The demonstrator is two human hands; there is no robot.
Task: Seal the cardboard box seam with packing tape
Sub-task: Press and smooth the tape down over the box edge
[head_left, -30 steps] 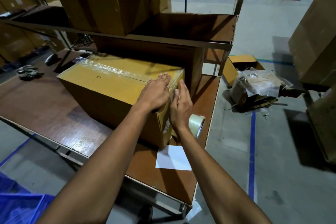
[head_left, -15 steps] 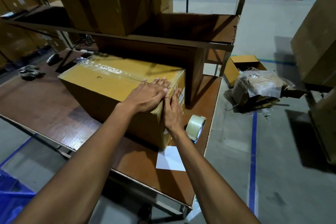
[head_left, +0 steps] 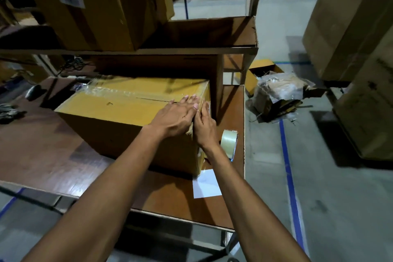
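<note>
cardboard box [head_left: 119, 117] on table [head_left: 42, 151], left hand [head_left: 176, 116] laid flat on top at near corner, fingers together over taped seam [head_left: 131, 93], right hand [head_left: 205, 125] pressed flat just beside on end face, tape roll [head_left: 228, 142] set right of fingers

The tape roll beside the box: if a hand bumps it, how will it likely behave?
The tape roll stands on its edge, so a bump would probably make it roll or tip flat. It sits close to the table edge, so it might fall to the floor. It looks light, mostly a hollow ring, and should lift easily.
</note>
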